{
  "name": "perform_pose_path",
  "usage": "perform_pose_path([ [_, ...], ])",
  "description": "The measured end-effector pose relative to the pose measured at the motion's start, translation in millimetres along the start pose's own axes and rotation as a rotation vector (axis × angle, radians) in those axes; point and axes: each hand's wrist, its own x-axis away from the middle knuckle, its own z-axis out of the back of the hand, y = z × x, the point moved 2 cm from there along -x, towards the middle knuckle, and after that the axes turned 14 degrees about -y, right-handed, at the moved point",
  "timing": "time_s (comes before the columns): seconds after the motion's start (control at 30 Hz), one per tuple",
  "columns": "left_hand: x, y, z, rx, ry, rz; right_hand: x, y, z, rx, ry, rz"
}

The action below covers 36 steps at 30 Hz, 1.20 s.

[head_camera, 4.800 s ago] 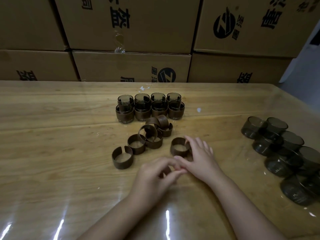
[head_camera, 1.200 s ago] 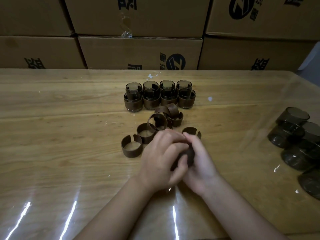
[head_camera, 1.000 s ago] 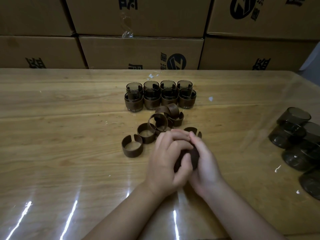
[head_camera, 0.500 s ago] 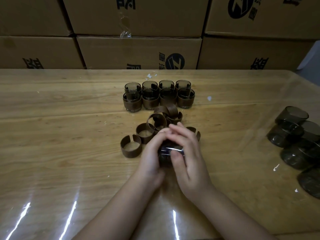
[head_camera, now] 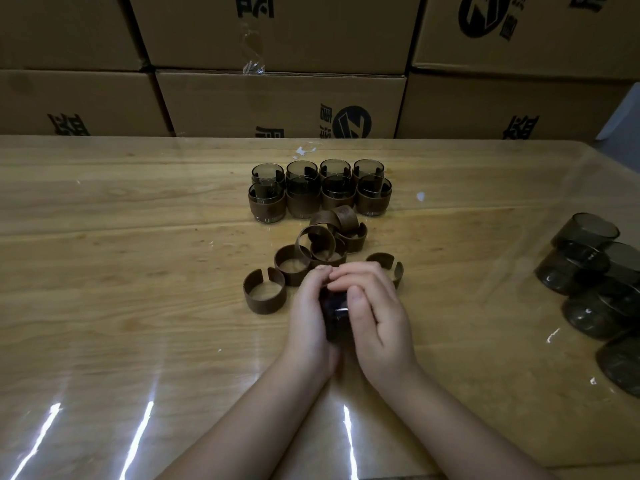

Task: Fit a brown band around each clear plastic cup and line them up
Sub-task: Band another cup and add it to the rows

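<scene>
My left hand point(head_camera: 310, 313) and my right hand point(head_camera: 375, 306) are cupped together around one dark smoky cup point(head_camera: 336, 320) just above the table's middle. The cup shows only as a dark sliver between my palms; whether a band sits on it is hidden. Loose brown open bands lie just beyond my fingers: one point(head_camera: 265, 294) at the left, a heap of several point(head_camera: 325, 242) behind, and one point(head_camera: 386, 263) partly hidden behind my right hand. Farther back, banded cups point(head_camera: 320, 192) stand in two neat rows.
The wooden table point(head_camera: 138, 271) has a glossy clear cover with glare streaks near the front. Several bare smoky cups point(head_camera: 588, 271) lie clustered at the right edge. Stacked cardboard boxes point(head_camera: 277, 98) wall off the far side.
Earlier both hands lay flat on the table among the bands. Since then they have closed around a cup, turning and shifting their grip on it, and now clasp it from both sides.
</scene>
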Motion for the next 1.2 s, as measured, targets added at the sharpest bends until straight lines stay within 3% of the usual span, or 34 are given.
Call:
perform_pose_path([
  [0.13, 5, -1, -6, -0.608, -0.046, -0.308, -2, -3, -2, -0.269, 0.109, -0.191],
  [0.3, 6, -5, -10, -1.110, -0.126, -0.506, -3, 3, 4, -0.873, 0.262, -0.607],
  [0.43, 0, -1, -8, -1.386, -0.178, -0.675, -4, 8, 7, -1.236, 0.309, -0.792],
  [0.57, -2, 6, -7, -1.531, -0.175, -0.921, 1, 9, 1, -1.298, 0.242, -0.883],
  [0.7, -1, 14, -3, -1.516, -0.187, -1.028, 4, 9, -2, -0.957, 0.013, -0.888],
  [0.83, 1, 16, -4, -1.304, -0.145, -0.902, 3, 9, -1, -0.672, -0.075, -0.825],
  [1.0, 1, 13, -8, -0.890, -0.091, -0.585, 4, 14, -2, -0.511, 0.005, -0.649],
  [1.1, -5, 5, -5, -0.717, -0.069, -0.420, 5, 16, -5, -0.767, 0.102, -0.694],
  [1.2, -11, -3, 0, -0.818, -0.176, -0.273, 3, 18, -7, -1.142, 0.184, -0.749],
])
